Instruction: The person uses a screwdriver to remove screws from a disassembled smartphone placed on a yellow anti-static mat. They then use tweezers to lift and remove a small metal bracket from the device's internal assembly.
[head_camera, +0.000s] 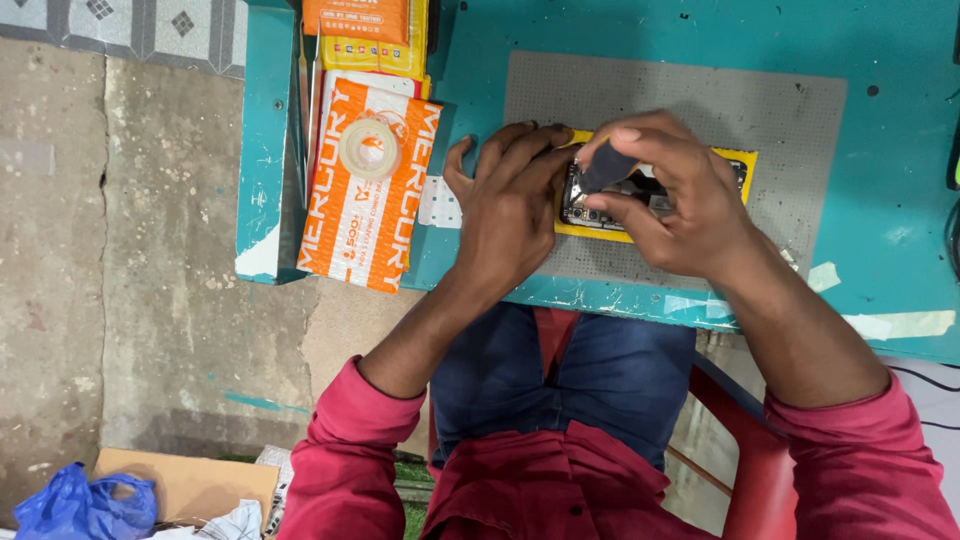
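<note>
Two bare hands meet over an opened phone at the upper middle of the frame. It lies flat, its dark inner parts and small metal pieces showing, with a bright yellow rim around it. The phone rests on a grey mat with a fine dotted texture, rectangular, lying on the teal painted worktop.

The left hand lies palm down on the phone's left end, fingers spread and pressing on the yellow edge; it clasps nothing. The right hand has its grip closed, thumb and fingers pinched round a small dark tool (rounded, matt, its tip hidden under the fingers) held against the phone's left part.

The worktop's near edge is chipped, with pale scraps of tape stuck along it towards the right. The mat is bare to the right of the phone, and the teal surface beyond it lies open.

Left of the hands, an orange and white flat packet with large white lettering overhangs the worktop's near edge; a roll of clear tape sits on its upper part. Above it, at the top edge of the frame, lies an orange and yellow packet. A strip of small white tablets or keys (too small to tell) shows just beside the left thumb.

Below the worktop are blue trousers, red sleeves and a red plastic chair. The rough concrete floor fills the left side, with a crumpled blue bag at the lower left corner.
</note>
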